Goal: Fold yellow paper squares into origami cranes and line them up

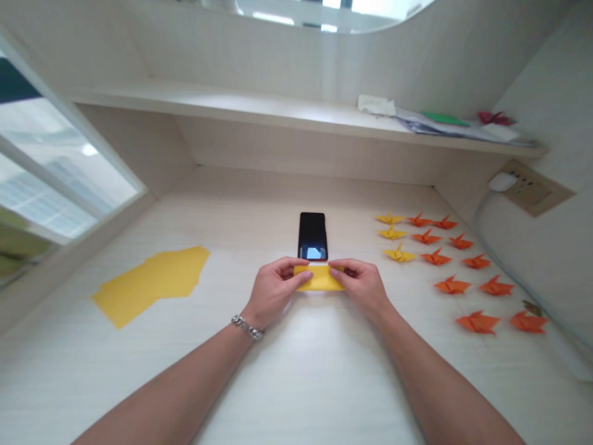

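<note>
A yellow sheet of paper [319, 279], folded into a flat rectangle, is held level just above the desk. My left hand [275, 287] pinches its left end between thumb and fingers. At the right end, my right hand [364, 283] grips it the same way. Right behind the paper lies a black smartphone [312, 235], screen up. To the left rests a fanned stack of yellow paper sheets [151, 281]. Folded yellow paper cranes [399, 254] sit in a column on the right, beside several orange paper cranes [451, 285].
A shelf [259, 111] runs across the back, carrying papers [445, 127] and a dark red folded paper piece [496, 118]. On the right wall, a white plug [503, 182] sits in a socket panel [537, 188], its cable [504, 272] trailing along the desk's edge. A window [60, 161] is at left.
</note>
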Tool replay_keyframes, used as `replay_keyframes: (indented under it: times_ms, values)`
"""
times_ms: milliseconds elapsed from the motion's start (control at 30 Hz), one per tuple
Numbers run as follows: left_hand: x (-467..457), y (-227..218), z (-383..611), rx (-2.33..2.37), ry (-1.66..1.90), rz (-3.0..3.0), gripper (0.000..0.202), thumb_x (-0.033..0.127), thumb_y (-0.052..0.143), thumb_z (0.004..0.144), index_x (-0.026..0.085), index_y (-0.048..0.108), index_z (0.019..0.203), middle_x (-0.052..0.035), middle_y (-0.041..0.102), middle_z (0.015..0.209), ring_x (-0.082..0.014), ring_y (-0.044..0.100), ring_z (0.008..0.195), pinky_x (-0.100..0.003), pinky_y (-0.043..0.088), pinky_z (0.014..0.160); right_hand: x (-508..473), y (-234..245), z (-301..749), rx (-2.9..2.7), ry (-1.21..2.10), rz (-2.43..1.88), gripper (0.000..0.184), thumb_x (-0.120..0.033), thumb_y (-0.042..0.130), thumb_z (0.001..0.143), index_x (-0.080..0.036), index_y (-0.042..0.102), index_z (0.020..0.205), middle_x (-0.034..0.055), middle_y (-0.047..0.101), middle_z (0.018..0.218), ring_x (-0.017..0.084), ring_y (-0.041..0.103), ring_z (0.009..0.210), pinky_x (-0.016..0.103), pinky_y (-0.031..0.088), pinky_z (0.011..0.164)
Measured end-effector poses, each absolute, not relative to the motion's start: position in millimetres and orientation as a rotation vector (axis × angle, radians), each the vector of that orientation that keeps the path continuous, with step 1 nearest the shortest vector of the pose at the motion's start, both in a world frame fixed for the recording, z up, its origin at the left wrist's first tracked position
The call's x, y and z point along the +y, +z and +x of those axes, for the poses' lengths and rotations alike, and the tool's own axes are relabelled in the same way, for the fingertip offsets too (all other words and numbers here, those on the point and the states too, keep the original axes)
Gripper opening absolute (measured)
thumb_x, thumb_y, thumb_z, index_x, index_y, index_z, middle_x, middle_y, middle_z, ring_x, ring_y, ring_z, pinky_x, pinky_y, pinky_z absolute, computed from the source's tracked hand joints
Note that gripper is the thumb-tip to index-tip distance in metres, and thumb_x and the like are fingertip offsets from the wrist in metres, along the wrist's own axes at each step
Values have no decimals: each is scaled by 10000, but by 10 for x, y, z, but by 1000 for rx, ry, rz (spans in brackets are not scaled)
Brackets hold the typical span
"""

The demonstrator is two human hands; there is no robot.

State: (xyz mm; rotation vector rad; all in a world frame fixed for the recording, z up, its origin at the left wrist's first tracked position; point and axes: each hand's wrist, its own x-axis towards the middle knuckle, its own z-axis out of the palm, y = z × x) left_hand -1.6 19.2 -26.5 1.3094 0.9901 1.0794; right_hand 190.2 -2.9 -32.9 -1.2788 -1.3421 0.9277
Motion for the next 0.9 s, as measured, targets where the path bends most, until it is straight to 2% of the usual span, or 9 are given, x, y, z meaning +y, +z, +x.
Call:
replay_keyframes:
  times_ms: [167,567,733,900]
  values:
    - [188,-243,-9,993,1071,1308,273,315,735,693,150,696,907,-71,729,824,-196,679,730,-270,552,626,-20,-322,1913,-1342,937,-1287,225,-305,676,727,-203,744,915,56,734,817,191,654,689,293,524,605]
    - [253,-273,-17,1013,1001,1422,212,312,707,713,156,690,856,-57,710,803,-169,651,696,-231,511,593,-47,-245,1942,-1430,898,-1329,173,-263,646,751,-216,751,880,52,736,857,202,665,757,304,519,674]
    - [230,-197,-23,1001,860,1596,229,326,655,752,174,717,911,-54,724,807,-182,653,715,-245,504,627,-79,-231,1905,-1556,888,-1312,150,-235,633,762,-223,750,853,50,732,865,206,662,780,308,509,693]
    - [224,-171,-18,1043,888,1655,170,315,641,752,173,733,765,-36,724,741,-168,635,654,-225,474,576,-70,-272,1857,-1312,1058,-1273,277,-265,674,726,-189,682,992,33,712,756,172,640,641,262,491,567]
